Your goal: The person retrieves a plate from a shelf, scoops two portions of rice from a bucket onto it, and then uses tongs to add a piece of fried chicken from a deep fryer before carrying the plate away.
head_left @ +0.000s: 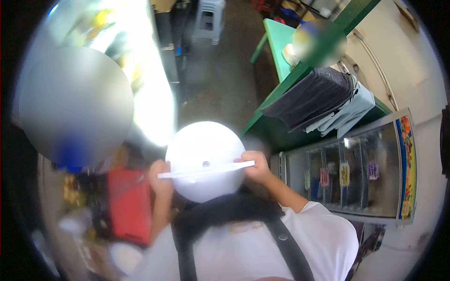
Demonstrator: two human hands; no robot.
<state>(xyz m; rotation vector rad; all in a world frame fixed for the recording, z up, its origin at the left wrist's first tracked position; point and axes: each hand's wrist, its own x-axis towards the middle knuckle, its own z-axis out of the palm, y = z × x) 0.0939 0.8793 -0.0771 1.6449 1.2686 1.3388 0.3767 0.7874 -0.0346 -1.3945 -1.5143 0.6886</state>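
Observation:
A smooth white round vessel (206, 140) is held close in front of my chest, in the middle of the head view. A narrow white bar, like a carrying handle (201, 173), crosses it from side to side, with a small round grey spot just above. My left hand (161, 177) is closed at the left end of the bar, against the vessel's side. Around the right end, the fingers of my right hand (256, 167) are curled. The vessel's underside is hidden.
A glass-door fridge (351, 175) stands at the right. Dark and grey cloths (316, 100) hang over a green frame (293, 75). Beyond is a green table (276, 47); stacked grey stools (209, 21) stand farther back. A bright counter (152, 89) and a red box-like object (130, 203) lie left.

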